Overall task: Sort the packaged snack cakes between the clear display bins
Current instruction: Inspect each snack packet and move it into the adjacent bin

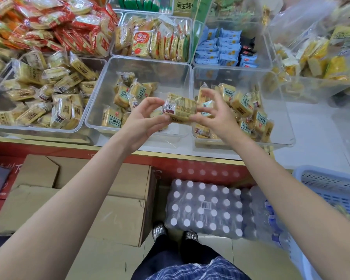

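Hands meet mid-air over the seam between two bins. Left to right: clear plastic left bin [49, 129], piled high with yellow packs; clear plastic middle bin [109, 81], part full; left hand [143, 116] pinching one end of a yellow cellophane-wrapped snack cake [180, 109]; right hand [214, 116], fingertips gripping the other end, barcode up; clear plastic right bin [283, 122], part full. Step looks like label check before choosing a bin. Next: read, then drop in the matching one. Front of middle bin has open floor; rims sit touching, so lift clear.
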`<state>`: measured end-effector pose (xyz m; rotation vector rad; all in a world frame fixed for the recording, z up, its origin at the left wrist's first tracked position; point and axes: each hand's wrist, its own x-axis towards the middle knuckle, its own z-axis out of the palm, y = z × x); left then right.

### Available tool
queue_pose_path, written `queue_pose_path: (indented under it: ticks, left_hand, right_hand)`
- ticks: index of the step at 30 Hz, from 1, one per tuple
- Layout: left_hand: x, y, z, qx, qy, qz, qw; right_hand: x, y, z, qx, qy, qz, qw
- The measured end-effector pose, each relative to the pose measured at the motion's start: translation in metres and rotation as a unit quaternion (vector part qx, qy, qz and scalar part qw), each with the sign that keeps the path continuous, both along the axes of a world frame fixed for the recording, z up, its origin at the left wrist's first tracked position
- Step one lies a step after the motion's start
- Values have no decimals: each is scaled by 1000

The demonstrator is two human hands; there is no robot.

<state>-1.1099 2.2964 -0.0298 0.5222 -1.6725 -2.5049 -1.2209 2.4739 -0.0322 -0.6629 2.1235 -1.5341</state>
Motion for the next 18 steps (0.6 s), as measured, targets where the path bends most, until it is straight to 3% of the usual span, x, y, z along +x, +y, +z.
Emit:
queue_pose_path:
  ticks: [4, 6, 8, 10, 12, 14, 18]
  left_hand:
    - [3, -1, -3, 6, 0, -49, 999]
    - [-2, 0, -6, -15, -19, -52, 998]
    - [-10, -1, -11, -117, -62, -40, 990]
    - [-17, -8, -20, -338, -116, -35, 933]
    - [-20, -18, -31, -472, -147, -29, 869]
    - [-19, -28, -42, -520, -158, -16, 839]
    - [-21, -44, -55, -591, -161, -6, 790]
  right_hand:
    - [-4, -1, 8, 33, -87, 96, 991]
    - [-5, -3, 6, 49, -95, 70, 992]
    - [-11, -5, 4, 50, -76, -19, 996]
    - [-27, -3, 2, 12, -94, -170, 981]
    - [-50, 3, -1, -29, -126, -306, 943]
    - [-72, 10, -9, -26, -135, -366, 920]
    - [-84, 5, -16, 65, -61, -362, 928]
